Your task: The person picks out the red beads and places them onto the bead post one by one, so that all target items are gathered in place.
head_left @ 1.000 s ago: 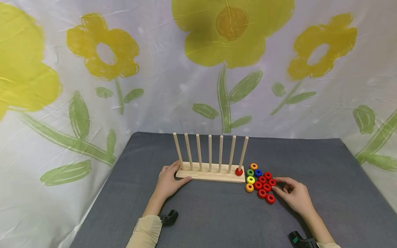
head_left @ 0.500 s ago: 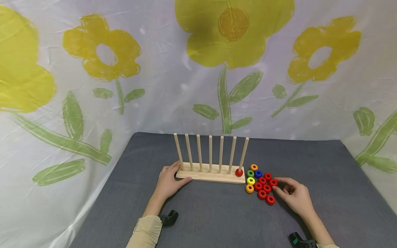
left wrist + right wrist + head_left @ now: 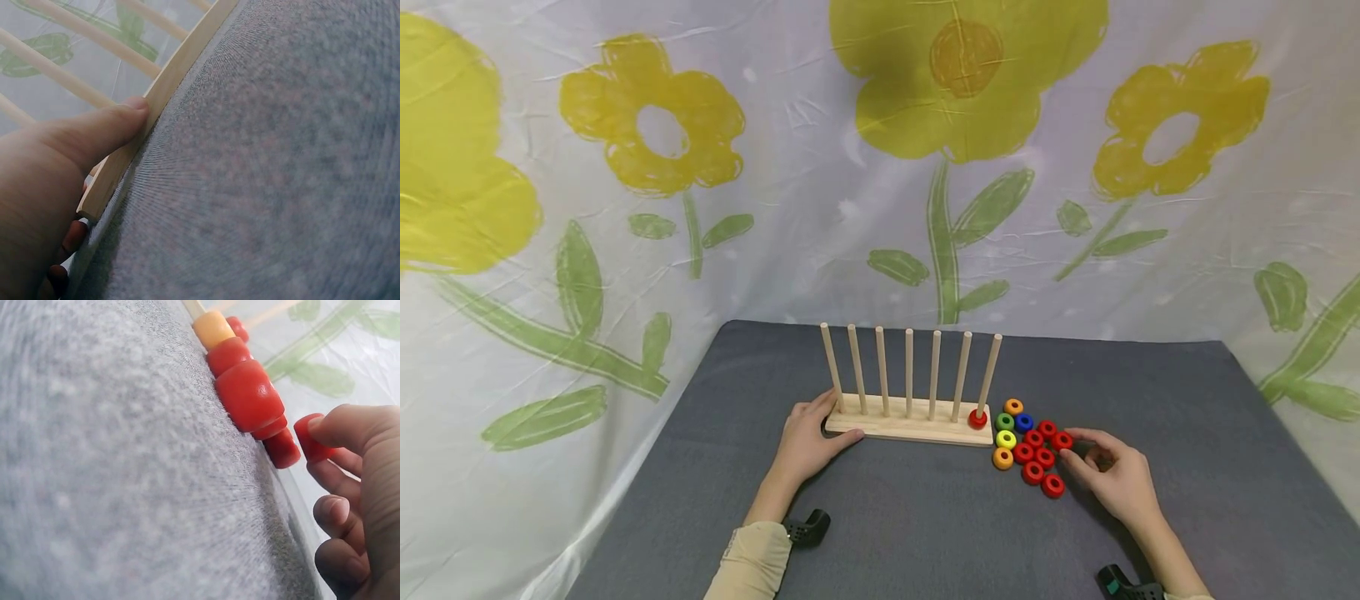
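In the head view a wooden peg rack (image 3: 910,429) stands on the table, with several upright pegs in a row. A red ring (image 3: 974,423) sits at the foot of its rightmost peg. My left hand (image 3: 805,440) grips the rack's left end; the left wrist view has the thumb (image 3: 128,117) on the front edge of the base. On the right, my right hand (image 3: 1116,479) pinches a red ring (image 3: 307,440) between thumb and fingers. The right wrist view shows this ring slightly off the cloth, beside the other red rings (image 3: 247,394).
Between rack and right hand lie several loose rings: red (image 3: 1053,491), orange (image 3: 1002,464), yellow (image 3: 1005,445), green (image 3: 1004,428) and blue (image 3: 1024,428). A dark grey cloth (image 3: 910,525) covers the table. Behind it hangs a flowered curtain (image 3: 797,208).
The pinched red ring has shifted very slightly right and up from the cluster with my right hand. My left hand keeps its hold on the rack.
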Demonstrator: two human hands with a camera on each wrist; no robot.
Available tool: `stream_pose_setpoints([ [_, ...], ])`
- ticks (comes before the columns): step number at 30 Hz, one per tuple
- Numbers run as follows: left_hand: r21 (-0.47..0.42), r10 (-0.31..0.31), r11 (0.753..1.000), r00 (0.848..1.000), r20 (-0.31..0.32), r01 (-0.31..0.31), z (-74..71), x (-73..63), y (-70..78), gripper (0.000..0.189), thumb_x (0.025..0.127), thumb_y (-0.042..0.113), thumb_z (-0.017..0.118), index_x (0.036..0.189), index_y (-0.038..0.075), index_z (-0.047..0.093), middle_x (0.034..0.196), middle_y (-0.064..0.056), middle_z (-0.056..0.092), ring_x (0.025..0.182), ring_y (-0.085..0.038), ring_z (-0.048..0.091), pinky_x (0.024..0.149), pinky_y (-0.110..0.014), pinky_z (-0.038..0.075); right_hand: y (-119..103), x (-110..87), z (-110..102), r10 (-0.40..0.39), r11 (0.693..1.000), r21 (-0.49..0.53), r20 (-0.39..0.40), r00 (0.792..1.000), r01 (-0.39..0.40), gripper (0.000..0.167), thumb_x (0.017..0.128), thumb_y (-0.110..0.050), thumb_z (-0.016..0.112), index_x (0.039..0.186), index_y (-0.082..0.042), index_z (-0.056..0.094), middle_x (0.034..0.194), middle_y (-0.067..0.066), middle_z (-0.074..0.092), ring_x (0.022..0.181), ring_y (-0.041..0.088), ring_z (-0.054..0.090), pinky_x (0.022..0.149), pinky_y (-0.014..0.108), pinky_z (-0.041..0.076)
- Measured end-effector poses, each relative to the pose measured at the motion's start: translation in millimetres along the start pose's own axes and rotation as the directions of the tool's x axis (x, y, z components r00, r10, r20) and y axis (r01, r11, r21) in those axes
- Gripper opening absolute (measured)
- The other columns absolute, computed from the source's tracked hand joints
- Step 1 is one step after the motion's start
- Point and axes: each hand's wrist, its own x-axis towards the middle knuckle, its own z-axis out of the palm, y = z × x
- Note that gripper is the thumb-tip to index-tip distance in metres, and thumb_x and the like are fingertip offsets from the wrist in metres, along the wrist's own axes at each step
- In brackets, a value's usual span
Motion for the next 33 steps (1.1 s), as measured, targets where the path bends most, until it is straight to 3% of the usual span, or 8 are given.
stream_pose_setpoints([
  [11,0.001,-0.006,1.000,1.000,-0.007,0.006,1.7,-0.1,0.2,0.091,0.090,0.052,0.083,0.162,0.009,0.046,0.164,-0.014,0.048,0.138,-0.041,0.047,0.111,-0.064,0.040,-9.1,-1.2,1.8,-0.044,0.996,0.074,-0.029,0.999,0.046,0.029,0.088,-0.004,0.087,0.115,-0.011,0.080,0.062,-0.005,0.051,0.048,0.003,0.039,0.042,0.024,0.033],
  [33,0.002,0.011,1.000,1.000,-0.002,-0.011,0.0,0.1,-0.8,0.092,0.091,0.054,0.081,0.162,0.007,0.045,0.163,-0.016,0.048,0.137,-0.043,0.047,0.111,-0.065,0.039,-24.7,4.2,-4.6,-0.072,0.992,0.096,-0.075,0.995,0.079,0.029,0.087,-0.003,0.087,0.115,-0.011,0.080,0.067,-0.003,0.056,0.051,0.006,0.042,0.045,0.022,0.035],
])
